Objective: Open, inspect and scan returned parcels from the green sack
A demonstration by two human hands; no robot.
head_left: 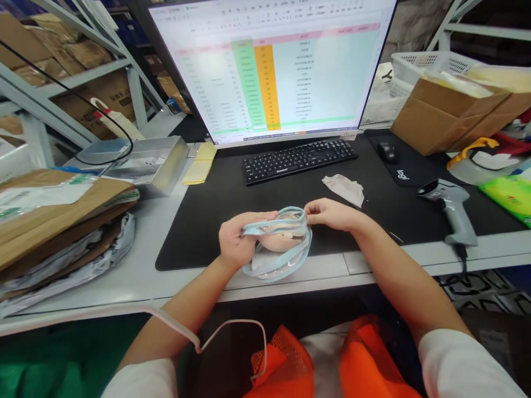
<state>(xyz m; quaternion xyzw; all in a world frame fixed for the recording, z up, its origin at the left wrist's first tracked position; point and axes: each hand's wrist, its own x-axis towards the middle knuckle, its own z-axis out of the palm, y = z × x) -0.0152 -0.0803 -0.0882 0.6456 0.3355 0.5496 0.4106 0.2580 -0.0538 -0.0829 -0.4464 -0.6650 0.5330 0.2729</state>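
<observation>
Clear blue-trimmed pouch [286, 258] between the 2 hands [238, 237] [329, 214], opposite edges in their grip.

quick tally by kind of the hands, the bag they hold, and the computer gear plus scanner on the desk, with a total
Hands: 2 (left hand, right hand)
Clear bag with light blue edging: 1
Monitor: 1
Keyboard: 1
Mouse: 1
Handheld scanner: 1
Total: 7

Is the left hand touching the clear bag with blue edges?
Touching: the head view shows the left hand gripping the bag at one end.
</observation>
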